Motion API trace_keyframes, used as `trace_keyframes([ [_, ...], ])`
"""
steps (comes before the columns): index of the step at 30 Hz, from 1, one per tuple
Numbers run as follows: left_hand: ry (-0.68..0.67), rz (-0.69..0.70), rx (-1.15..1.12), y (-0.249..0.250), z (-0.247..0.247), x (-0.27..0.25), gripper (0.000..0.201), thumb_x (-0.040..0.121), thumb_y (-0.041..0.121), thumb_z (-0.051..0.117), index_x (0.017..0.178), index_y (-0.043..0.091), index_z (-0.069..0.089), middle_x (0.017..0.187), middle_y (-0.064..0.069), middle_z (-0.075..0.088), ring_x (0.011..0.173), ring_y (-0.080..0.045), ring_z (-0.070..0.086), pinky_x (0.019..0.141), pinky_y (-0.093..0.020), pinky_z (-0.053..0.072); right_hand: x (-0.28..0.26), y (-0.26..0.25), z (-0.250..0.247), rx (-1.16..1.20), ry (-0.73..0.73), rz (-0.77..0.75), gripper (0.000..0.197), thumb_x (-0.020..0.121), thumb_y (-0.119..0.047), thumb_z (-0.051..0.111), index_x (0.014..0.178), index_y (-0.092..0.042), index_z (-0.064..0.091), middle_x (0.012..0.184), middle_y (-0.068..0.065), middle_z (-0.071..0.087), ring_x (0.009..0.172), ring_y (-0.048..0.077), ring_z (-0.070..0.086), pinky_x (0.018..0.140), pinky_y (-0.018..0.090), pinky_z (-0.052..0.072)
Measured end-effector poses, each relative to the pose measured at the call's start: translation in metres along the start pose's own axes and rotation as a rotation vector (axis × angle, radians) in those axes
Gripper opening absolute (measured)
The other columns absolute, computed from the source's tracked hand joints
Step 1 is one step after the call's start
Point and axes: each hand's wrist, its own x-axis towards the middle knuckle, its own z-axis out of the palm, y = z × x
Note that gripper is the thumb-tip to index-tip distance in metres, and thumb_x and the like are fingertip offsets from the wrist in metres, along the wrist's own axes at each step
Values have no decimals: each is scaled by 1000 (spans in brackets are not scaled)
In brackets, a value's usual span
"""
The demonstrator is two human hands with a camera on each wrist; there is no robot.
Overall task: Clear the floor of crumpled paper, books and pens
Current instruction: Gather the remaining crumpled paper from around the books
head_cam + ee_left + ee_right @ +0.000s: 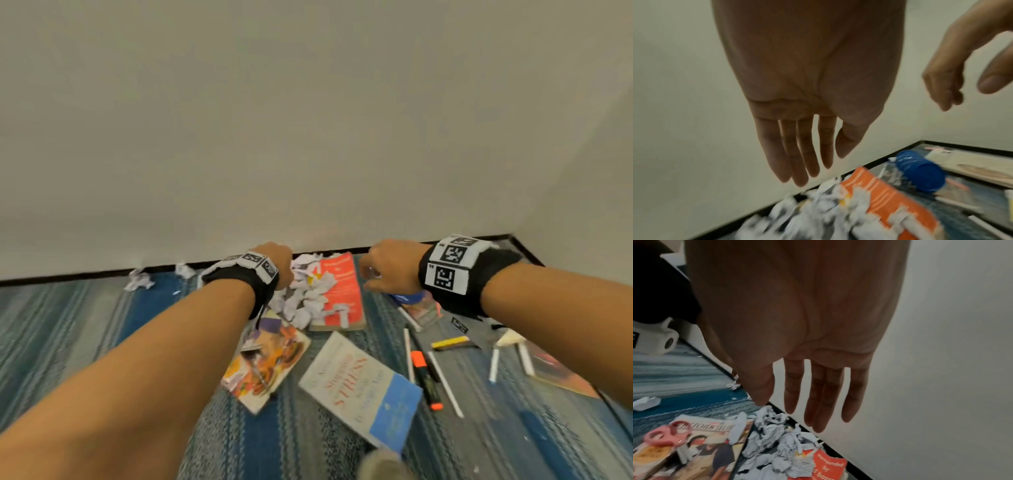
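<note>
Left hand fingers straight, right hand spread, above crumpled paper.

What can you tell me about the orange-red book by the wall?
The orange-red book lies flat on the striped blue carpet, its far end close to the black skirting at the foot of the wall. It looks like a paperback with white writing on the cover, and the right wrist view shows the words "surrounded by". Crumpled paper is heaped over its left side, and a few scraps lie on the cover. Both hands hover above it, and neither touches it.
</note>
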Motion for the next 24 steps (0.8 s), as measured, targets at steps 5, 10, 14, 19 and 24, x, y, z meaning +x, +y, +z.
trace_keyframes([
  [5, -122, -286, -102, -83, 71, -17, 36, 91, 29, 53, 120, 7, 58, 122, -15, 61, 110, -33, 59, 86, -36, 49, 81, -28, 27, -17, -54, -82, 38, 93, -39, 52, 124, -19, 56, 121, 7, 62, 109, 27, 58, 89, 32, 46],
  [10, -80, -462, -234, -98, 131, -17, 72, 87, 58, 54, 140, 14, 33, 141, -15, 38, 124, -35, 48, 96, -43, 47, 136, -39, 97, 22, -45, -12, 72, 91, -51, 50, 148, -19, 19, 145, 14, 32, 123, 34, 47, 95, 41, 46],
  [14, -145, -451, -269, -73, 169, -1, 77, 90, 58, 52, 148, 18, 20, 149, -18, 24, 125, -39, 47, 94, -43, 45, 150, -42, 152, 13, 42, -53, 76, 87, -63, 45, 145, -25, 17, 147, 10, 28, 123, 29, 43, 92, 44, 48],
  [19, -138, -436, -263, -65, 198, 5, 46, 92, 31, 57, 130, 17, 34, 135, -15, 33, 112, -36, 53, 81, -43, 47, 151, -41, 178, -44, 90, -106, 63, 81, -53, 63, 137, -31, 44, 134, 12, 33, 110, 35, 51, 76, 44, 57],
  [24, -164, -299, -206, -75, 183, 14, 76, 67, 81, 57, 109, 18, 51, 103, -3, 61, 89, -23, 61, 70, -36, 49, 159, -34, 192, 61, 25, -220, 39, 97, -45, 43, 126, -18, 41, 120, 8, 36, 83, 19, 52, 69, 27, 49],
])
